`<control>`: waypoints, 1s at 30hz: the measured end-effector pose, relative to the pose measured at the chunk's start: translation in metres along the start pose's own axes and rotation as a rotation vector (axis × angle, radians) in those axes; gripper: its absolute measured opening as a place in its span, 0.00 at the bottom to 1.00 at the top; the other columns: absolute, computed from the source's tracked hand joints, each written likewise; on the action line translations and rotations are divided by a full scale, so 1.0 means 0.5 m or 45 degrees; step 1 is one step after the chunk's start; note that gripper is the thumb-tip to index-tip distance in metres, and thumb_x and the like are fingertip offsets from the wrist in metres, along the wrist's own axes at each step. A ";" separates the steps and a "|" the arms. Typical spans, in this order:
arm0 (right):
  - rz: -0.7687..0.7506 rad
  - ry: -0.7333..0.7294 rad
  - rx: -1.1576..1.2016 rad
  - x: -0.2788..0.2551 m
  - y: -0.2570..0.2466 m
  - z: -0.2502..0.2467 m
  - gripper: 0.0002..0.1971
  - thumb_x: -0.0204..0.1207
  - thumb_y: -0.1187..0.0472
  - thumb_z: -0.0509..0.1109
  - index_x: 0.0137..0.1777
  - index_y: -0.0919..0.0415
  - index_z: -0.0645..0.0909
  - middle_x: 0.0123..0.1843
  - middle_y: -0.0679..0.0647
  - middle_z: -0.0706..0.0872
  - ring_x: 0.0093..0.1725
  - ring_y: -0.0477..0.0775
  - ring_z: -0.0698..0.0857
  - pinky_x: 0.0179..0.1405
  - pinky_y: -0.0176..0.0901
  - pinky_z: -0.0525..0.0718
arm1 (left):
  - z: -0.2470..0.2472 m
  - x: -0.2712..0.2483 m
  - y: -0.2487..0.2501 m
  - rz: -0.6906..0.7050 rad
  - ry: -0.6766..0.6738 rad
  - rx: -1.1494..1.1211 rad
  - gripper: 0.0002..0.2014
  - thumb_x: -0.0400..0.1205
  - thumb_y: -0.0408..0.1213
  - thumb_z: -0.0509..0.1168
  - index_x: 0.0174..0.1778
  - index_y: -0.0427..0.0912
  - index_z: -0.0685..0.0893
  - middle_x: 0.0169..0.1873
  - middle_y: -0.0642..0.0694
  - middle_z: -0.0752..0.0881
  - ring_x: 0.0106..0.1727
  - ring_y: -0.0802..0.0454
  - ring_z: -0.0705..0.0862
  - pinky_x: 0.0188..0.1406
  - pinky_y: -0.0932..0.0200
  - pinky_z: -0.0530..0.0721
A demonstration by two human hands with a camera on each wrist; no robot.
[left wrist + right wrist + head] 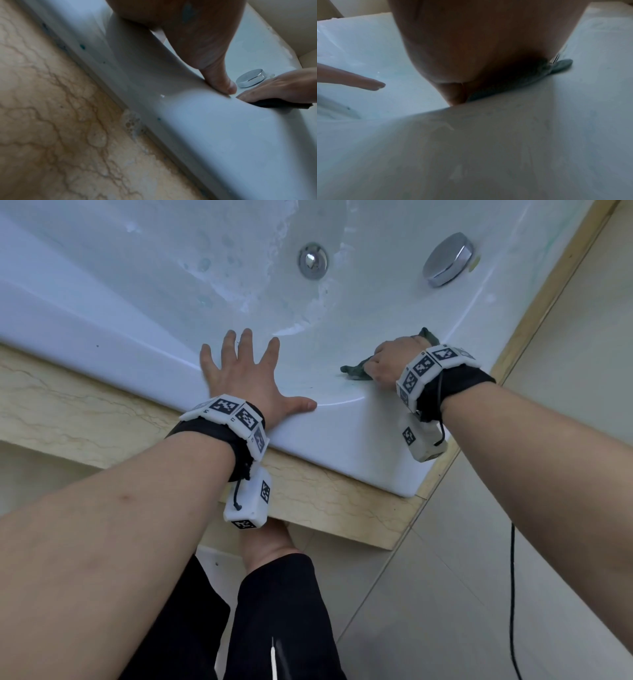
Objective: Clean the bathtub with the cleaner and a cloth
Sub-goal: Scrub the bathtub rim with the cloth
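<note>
Your right hand [394,362] presses a dark green cloth [356,371] onto the bathtub [154,285] rim at centre right of the head view, its fingers curled over the wad. The cloth looks soft, limp and probably wet, so keep it bunched under the palm; a loose corner will likely drag and fold. Your left hand [246,374] lies flat just left of it at frame centre, fingers spread apart on the rim. The tub is hard, glossy white with rounded edges and foam streaks, likely slippery. Two chrome fittings [312,260] sit in the upper middle. The veined beige stone surround [85,412] runs along the lower left.
</note>
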State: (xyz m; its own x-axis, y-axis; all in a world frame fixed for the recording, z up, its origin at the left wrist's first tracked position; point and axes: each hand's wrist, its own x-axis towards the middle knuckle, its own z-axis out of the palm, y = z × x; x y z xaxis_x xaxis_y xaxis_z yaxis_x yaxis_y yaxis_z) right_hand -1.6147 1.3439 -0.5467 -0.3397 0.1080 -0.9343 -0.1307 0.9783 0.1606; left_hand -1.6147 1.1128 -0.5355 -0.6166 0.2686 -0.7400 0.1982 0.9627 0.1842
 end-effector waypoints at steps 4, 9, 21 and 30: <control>0.068 -0.011 0.063 -0.010 -0.023 -0.010 0.24 0.73 0.44 0.46 0.47 0.56 0.80 0.54 0.53 0.82 0.58 0.61 0.78 0.63 0.54 0.71 | 0.003 -0.001 -0.003 0.005 0.003 0.006 0.55 0.64 0.82 0.57 0.84 0.58 0.50 0.85 0.44 0.48 0.85 0.43 0.42 0.78 0.34 0.38; 0.029 -0.040 0.296 -0.019 -0.098 -0.004 0.17 0.84 0.53 0.52 0.44 0.61 0.77 0.42 0.55 0.81 0.43 0.58 0.80 0.32 0.41 0.68 | 0.006 -0.003 -0.008 0.032 0.016 0.005 0.54 0.65 0.80 0.58 0.84 0.57 0.50 0.85 0.44 0.47 0.85 0.44 0.41 0.78 0.35 0.37; 0.002 -0.029 0.520 -0.054 -0.136 -0.020 0.22 0.86 0.46 0.45 0.49 0.62 0.73 0.46 0.59 0.77 0.42 0.58 0.76 0.48 0.45 0.67 | -0.029 -0.008 -0.093 -0.003 0.035 0.142 0.58 0.62 0.83 0.56 0.85 0.57 0.47 0.85 0.44 0.42 0.84 0.41 0.35 0.78 0.35 0.32; 0.067 0.016 0.497 -0.050 -0.107 0.005 0.36 0.74 0.30 0.42 0.57 0.54 0.82 0.59 0.54 0.83 0.52 0.60 0.81 0.48 0.50 0.75 | -0.044 -0.013 -0.128 -0.038 0.045 0.157 0.58 0.62 0.83 0.57 0.85 0.57 0.49 0.85 0.44 0.41 0.84 0.41 0.34 0.78 0.34 0.31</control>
State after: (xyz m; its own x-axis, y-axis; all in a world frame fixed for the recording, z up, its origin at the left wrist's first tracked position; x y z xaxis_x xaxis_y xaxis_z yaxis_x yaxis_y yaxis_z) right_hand -1.5972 1.2893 -0.5329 -0.3483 0.1597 -0.9237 0.2505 0.9654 0.0725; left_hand -1.6403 1.0505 -0.5283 -0.6495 0.2427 -0.7206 0.2701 0.9595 0.0798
